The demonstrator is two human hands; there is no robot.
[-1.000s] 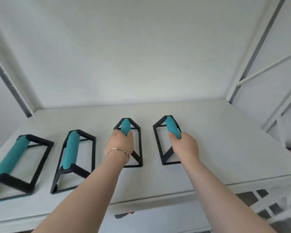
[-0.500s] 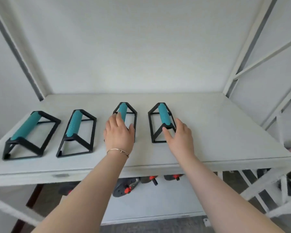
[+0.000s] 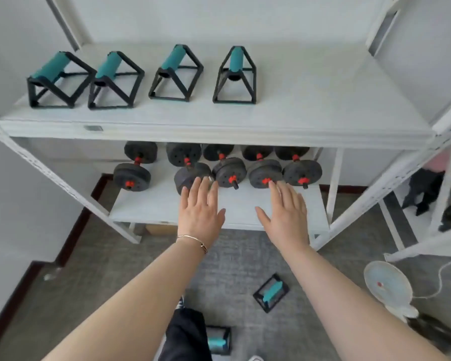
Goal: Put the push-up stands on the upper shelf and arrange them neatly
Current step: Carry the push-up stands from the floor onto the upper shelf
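Several black push-up stands with teal grips stand in a row on the white upper shelf (image 3: 310, 121): the leftmost stand (image 3: 56, 80), a second (image 3: 115, 80), a third (image 3: 176, 74) and the rightmost (image 3: 235, 76). Two more lie on the grey floor, one push-up stand (image 3: 271, 295) between my forearms and another stand (image 3: 218, 340) near the bottom edge. My left hand (image 3: 199, 212) and my right hand (image 3: 287, 213) hover open, palms down, in front of the lower shelf, holding nothing.
Several black dumbbells (image 3: 229, 168) with red collars fill the lower shelf (image 3: 151, 204). A small white fan (image 3: 387, 287) stands on the floor at right. White diagonal frame struts run down both sides. Another rack with dark items stands at far right.
Both hands let go of the two right-hand stands and drew back and down off the upper shelf. The view tilted down, showing the lower shelf and floor.
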